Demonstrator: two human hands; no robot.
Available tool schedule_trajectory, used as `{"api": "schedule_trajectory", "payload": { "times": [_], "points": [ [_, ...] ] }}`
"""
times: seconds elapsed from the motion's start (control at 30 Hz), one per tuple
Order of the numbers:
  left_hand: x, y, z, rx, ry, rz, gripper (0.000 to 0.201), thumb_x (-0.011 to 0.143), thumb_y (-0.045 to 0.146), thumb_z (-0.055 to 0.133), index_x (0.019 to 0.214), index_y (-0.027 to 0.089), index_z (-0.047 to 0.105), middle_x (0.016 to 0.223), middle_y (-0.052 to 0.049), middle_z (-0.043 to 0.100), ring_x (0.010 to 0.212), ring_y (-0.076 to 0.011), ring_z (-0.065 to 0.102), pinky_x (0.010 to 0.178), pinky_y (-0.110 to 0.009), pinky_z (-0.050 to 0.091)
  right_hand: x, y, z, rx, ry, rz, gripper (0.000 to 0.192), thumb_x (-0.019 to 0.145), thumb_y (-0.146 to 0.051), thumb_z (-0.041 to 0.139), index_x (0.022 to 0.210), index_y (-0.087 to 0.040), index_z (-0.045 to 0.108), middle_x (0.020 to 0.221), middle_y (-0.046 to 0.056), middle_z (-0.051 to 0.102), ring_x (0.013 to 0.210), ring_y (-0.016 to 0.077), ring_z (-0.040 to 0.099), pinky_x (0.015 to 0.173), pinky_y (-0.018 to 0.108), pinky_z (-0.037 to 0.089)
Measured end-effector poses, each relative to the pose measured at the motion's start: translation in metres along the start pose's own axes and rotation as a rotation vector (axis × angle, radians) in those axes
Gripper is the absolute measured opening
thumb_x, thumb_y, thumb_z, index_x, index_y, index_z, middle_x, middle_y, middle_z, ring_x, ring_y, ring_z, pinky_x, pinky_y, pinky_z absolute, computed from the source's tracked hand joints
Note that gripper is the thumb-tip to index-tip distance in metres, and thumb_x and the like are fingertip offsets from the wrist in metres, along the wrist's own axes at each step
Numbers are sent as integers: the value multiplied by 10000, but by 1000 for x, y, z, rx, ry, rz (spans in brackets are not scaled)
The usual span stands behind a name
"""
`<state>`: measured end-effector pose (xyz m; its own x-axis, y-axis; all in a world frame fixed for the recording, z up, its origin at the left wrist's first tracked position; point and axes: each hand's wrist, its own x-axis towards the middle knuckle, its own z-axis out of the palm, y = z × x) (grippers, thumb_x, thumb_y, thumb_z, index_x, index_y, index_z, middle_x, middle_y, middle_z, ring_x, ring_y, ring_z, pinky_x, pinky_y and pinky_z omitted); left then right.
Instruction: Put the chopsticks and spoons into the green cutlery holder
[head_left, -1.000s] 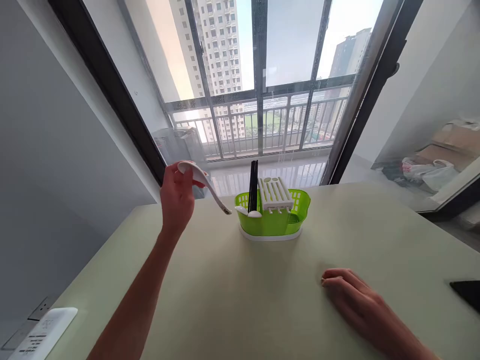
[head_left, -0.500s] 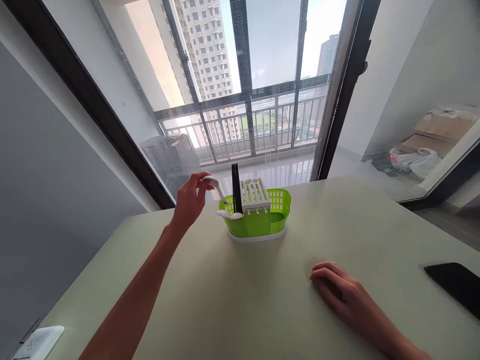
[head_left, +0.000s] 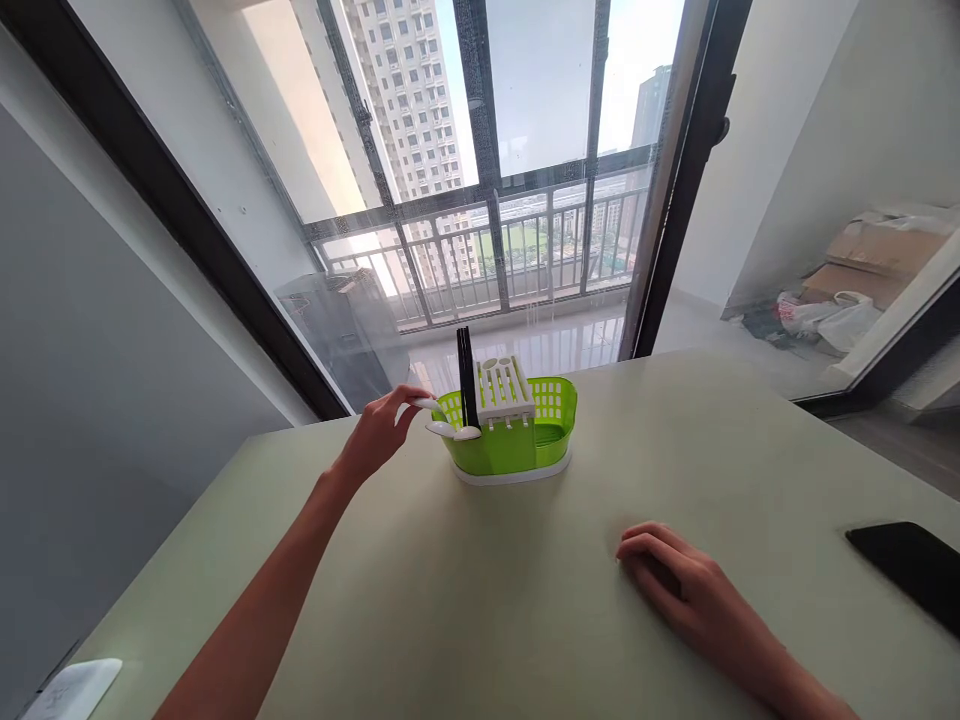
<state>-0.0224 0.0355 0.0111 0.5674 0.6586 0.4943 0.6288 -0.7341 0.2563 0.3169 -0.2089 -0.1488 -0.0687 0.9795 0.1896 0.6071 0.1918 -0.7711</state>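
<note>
Left hand fingertips pinch white plastic spoon at left rim of green plastic cutlery basket, far counter edge. Spoon long axis slants down-right into basket. Right hand flat, empty, well apart.

Strong daylight pours in through the big window ahead; the sky and the tower beyond are washed out, nearly white. The pale worktop is evenly lit, with soft shadows under the right hand. The grey wall at left stays dim. Window frames bow and lean outward toward the edges from the wide lens. Focus is fairly sharp throughout
</note>
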Motion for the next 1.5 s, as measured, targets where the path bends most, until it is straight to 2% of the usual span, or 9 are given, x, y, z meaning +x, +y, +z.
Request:
{"api": "schedule_trajectory", "payload": {
  "times": [0.27, 0.4, 0.47, 0.63, 0.73, 0.83, 1.2, 1.37, 1.5],
  "points": [
    [-8, -4, 1, -29, -76, 50, 231, 1016, 334, 470, 1148, 241, 634, 1173, -54, 728, 1109, -230, 669, 999, -396, 501, 1, -3, -2, -10, 33, -1, 197, 1013, -329, 453, 963, -256, 628, 1093, 38, 651, 875, 157, 648, 762, 247, 506],
    [-18, -7, 3, -42, -40, -30, 284, 984, 313, 496, 1246, 247, 587, 1261, -58, 687, 1125, -236, 642, 1020, -432, 495, 1, -2, -1, -4, 22, 4, 201, 1018, -329, 446, 971, -255, 626, 1099, 38, 647, 888, 155, 643, 777, 249, 502],
    [-27, -10, 9, -89, -55, -87, 425, 926, 297, 562, 1344, 243, 506, 1373, -75, 614, 1194, -250, 606, 1053, -452, 482, 1, 0, -1, 0, 16, 6, 204, 1022, -334, 439, 979, -251, 620, 1104, 45, 641, 892, 156, 639, 780, 252, 500],
    [-51, -17, 53, -312, -214, -265, 837, 772, 437, 764, 1462, 229, 340, 1477, -138, 497, 1349, -330, 506, 1118, -526, 431, 1, -1, 0, 0, 17, 17, 207, 1024, -340, 431, 972, -251, 611, 1110, 50, 633, 912, 162, 637, 793, 254, 498],
    [-58, -13, 88, -466, -253, -348, 873, 727, 479, 805, 1439, 240, 360, 1448, -133, 532, 1358, -339, 499, 1109, -506, 444, 2, -3, -1, 2, 20, 8, 206, 1021, -336, 435, 958, -248, 609, 1084, 48, 636, 890, 161, 637, 780, 251, 500],
    [-55, -2, 116, -443, -187, -454, 856, 697, 481, 821, 1388, 198, 404, 1353, -150, 598, 1266, -354, 558, 1032, -491, 484, 3, -4, -1, 1, 28, 6, 210, 1026, -330, 426, 958, -248, 607, 1077, 46, 635, 886, 159, 634, 776, 250, 499],
    [-4, 57, 181, -357, -121, -492, 917, 595, 580, 843, 1331, 197, 451, 1261, -160, 642, 1191, -378, 592, 931, -448, 489, 7, -6, 2, -8, 46, -5, 205, 1027, -305, 412, 931, -247, 584, 1025, 47, 631, 904, 168, 630, 796, 262, 499],
    [27, 86, 214, -364, -121, -434, 894, 669, 559, 810, 1376, 153, 442, 1316, -206, 614, 1249, -376, 567, 960, -418, 447, 9, -6, 3, -26, 66, -5, 170, 998, -252, 436, 943, -248, 597, 1023, 52, 642, 930, 180, 637, 824, 277, 507],
    [49, 102, 234, -377, -108, -430, 964, 638, 593, 831, 1389, 161, 409, 1333, -218, 599, 1267, -386, 548, 1021, -464, 434, 11, -7, 3, -24, 80, 12, 143, 964, -216, 465, 942, -245, 603, 1048, 48, 651, 940, 179, 641, 837, 281, 513]
  ]
}}
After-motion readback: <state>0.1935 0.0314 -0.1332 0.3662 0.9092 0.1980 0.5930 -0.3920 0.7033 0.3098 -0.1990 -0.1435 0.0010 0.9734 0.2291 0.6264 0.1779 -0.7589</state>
